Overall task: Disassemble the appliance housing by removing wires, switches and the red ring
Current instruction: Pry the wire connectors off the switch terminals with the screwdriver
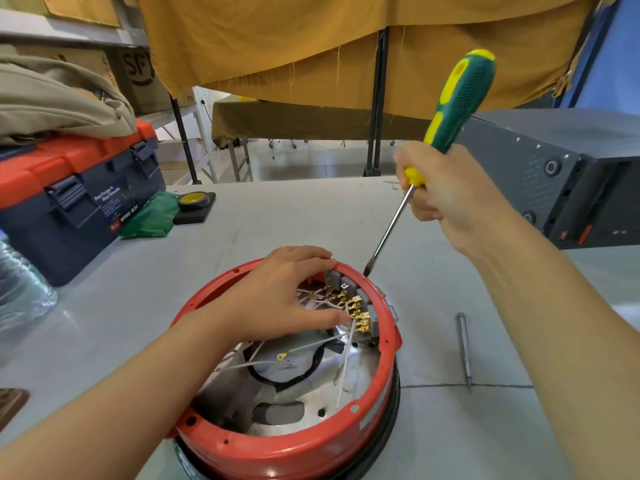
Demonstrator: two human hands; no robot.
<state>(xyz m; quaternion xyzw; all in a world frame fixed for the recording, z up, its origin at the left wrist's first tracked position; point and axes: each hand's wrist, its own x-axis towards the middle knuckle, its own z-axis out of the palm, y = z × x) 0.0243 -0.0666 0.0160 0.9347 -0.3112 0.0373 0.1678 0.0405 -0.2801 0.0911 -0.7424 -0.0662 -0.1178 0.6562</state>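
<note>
On the table: the appliance housing (287,403) sits upside-down, close to the near edge, with the red ring (277,455) around its open rim.
Left hand: the left hand (277,296) rests on the far rim, fingers spread flat over the ring and wires, gripping nothing.
Right hand: the right hand (440,188) is clamped around the green-and-yellow screwdriver (450,109), handle tilted up and away.
Tip: the blade meets the far outer edge of the ring, just beside the grey switches (341,284).
Wires: white wires (346,355) with brass terminals (358,311) run from the switches across the metal base.
Step, as a judgement: prying at the ring or a switch clip.
Risk one: the tip could slip off the smooth plastic towards the left fingers, which lie right beside it.
Risk two: hard levering could crack the ring or a switch body.
Risk three: wires not yet unplugged could snag and tear as the switches lift.
Nearby: a loose metal rod (464,348) lies to the right; a toolbox (76,199) stands far left.
</note>
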